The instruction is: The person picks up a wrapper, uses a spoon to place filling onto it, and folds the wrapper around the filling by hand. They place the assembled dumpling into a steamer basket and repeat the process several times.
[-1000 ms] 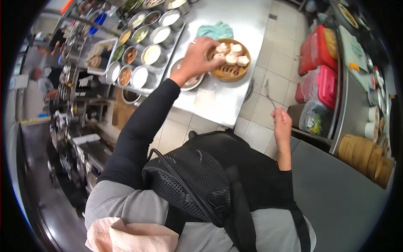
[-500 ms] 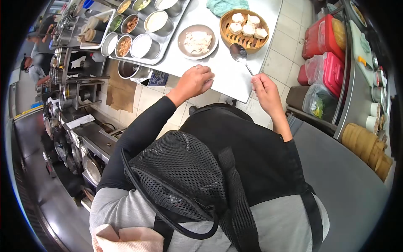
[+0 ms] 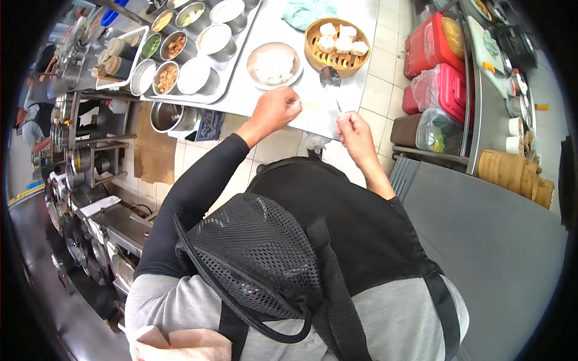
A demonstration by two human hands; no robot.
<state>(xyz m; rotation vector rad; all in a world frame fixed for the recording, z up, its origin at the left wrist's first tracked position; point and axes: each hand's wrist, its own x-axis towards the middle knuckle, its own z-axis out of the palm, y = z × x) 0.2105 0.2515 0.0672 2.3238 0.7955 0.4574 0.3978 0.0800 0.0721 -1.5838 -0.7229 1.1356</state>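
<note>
My right hand [image 3: 355,135] grips the handle of a metal spoon [image 3: 330,78]. The spoon's bowl lies at the near edge of a round bamboo steamer [image 3: 341,67], which holds several pale dumplings [image 3: 343,41]. My left hand [image 3: 276,113] is over the near edge of the white table, fingers curled together; whether anything small is in them I cannot make out. Just beyond it stands a shallow bowl [image 3: 251,73] with a pale, minced-looking filling [image 3: 274,65]. A green cloth [image 3: 307,12] lies crumpled at the table's far side.
To the left, a metal tray [image 3: 232,78] carries several steel containers of ingredients. A steel pot [image 3: 162,117] sits below it. Red boxes [image 3: 426,48] fill a rack on the right, near stacked bamboo steamers [image 3: 509,171]. Another person [image 3: 30,129] is at the far left.
The whole view has shifted, so the table and its contents appear further left. My left hand appears slightly closer to the bowl of filling. My right hand still holds the spoon by the steamer.
</note>
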